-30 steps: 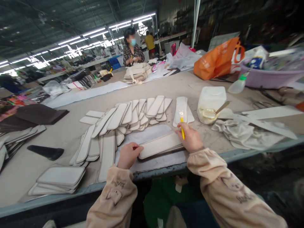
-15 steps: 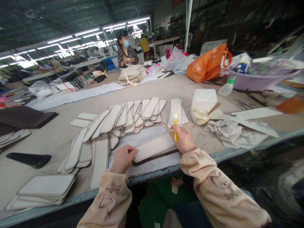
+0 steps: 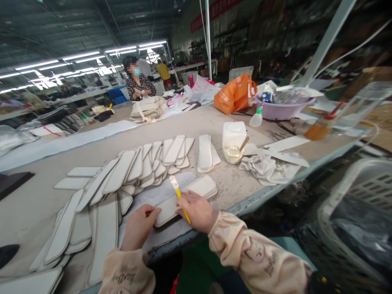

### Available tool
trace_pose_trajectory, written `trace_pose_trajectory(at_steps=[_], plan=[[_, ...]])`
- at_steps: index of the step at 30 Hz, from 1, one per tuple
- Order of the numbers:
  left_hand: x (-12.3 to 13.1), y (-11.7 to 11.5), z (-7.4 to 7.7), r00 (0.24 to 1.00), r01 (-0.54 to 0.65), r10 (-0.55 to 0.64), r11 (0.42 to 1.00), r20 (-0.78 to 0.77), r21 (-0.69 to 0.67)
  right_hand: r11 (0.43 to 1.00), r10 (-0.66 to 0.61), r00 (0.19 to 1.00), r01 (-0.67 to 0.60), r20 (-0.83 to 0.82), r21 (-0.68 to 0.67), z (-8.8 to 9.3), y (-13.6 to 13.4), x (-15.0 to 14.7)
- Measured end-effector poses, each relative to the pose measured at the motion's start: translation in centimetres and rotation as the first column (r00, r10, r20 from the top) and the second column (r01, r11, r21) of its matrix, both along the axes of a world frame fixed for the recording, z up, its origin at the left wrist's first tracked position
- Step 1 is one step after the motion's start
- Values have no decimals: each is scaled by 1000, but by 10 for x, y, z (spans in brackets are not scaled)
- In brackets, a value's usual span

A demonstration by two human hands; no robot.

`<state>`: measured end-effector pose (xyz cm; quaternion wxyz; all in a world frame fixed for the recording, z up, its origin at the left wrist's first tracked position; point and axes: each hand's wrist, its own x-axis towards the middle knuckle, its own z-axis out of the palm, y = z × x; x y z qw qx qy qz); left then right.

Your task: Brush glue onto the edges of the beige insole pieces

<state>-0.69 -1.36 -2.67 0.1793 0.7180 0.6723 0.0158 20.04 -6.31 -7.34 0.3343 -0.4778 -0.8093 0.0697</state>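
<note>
My right hand [image 3: 197, 210] grips a small brush with a yellow handle [image 3: 177, 192], its bristles whitish and pointing away from me. The fingers of that hand rest over a short stack of long white rounded panels [image 3: 200, 185]. At the stack's near left end, my left hand [image 3: 139, 224] pinches the edge of the top panel between thumb and fingers. The stack lies on a white sheet [image 3: 147, 198] at the table edge. A large fanned pile of similar panels [image 3: 122, 173] spreads to the left. Two or three more panels [image 3: 205, 153] lie beyond the stack.
A cut-open white plastic jug [image 3: 234, 134] holds pale paste and a stick. Right of it are a crumpled cloth [image 3: 266, 169] and white strips [image 3: 288, 143]. Farther back are an orange bag [image 3: 231, 96], a purple basin [image 3: 283, 110] and a masked person [image 3: 139, 83]. A crate [image 3: 361, 192] stands at right.
My right hand has moved left with the brush, from the stack's right end to over its middle. My left hand stays at the left end. The view has turned to the right.
</note>
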Motion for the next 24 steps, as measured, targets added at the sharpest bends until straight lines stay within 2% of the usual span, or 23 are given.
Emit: trace_pose_trajectory(at_steps=[9,11,15,17,24], plan=[[1,-2,2,999,-12,12,1000,-29,9,965,-264,965,264,12,-10,-8,2,74],[1,-3,1,999,-39,39,999,-7,27,935,-354,935,354,-24,-19,-9,2,84],[0,-4,-1,999,-38,35,998,39,58,841,-535,843,524,-62,-132,-8,6,93],[-1,-4,-3,999,-23,20,997,39,70,825,-558,824,540,-92,-165,-7,8,94],[-1,-5,-6,999,-10,5,991,33,133,836,-549,774,516,-316,-186,-8,11,90]])
